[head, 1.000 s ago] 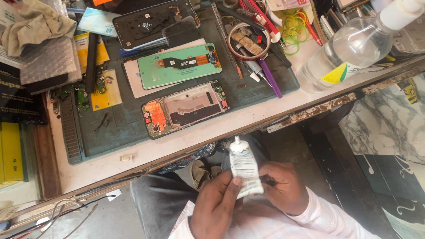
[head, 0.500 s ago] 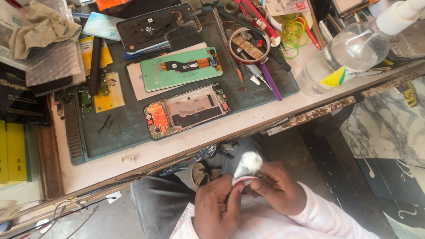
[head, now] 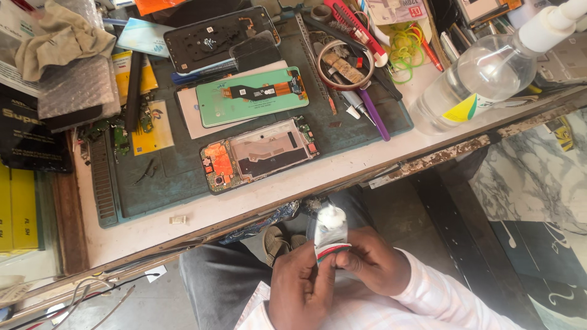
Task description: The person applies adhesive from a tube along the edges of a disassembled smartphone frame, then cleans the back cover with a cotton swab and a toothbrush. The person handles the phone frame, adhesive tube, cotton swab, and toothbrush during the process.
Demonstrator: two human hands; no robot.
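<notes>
Below the workbench edge (head: 342, 177), over your lap, your left hand (head: 302, 287) and right hand (head: 373, 269) pinching a small white tube (head: 331, 235), its lower end hidden by your fingers, red-green band, contents unclear, opened phone (head: 260, 153) above on the green mat (head: 183, 165).

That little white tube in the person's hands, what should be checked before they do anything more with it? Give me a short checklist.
1. Tube held by both hands: ok. The left hand and the right hand pinch the bottom of the white tube.
2. Tube pointing away from the body: ok, its tip points toward the bench edge.
3. Cap on or off: cannot tell, the tip is blurred.
4. Opened phone within reach on the green mat: ok.
5. Phone free of clutter on top: ok.
6. Clear bottle lying at the bench edge: not ok, it could roll off.
</notes>
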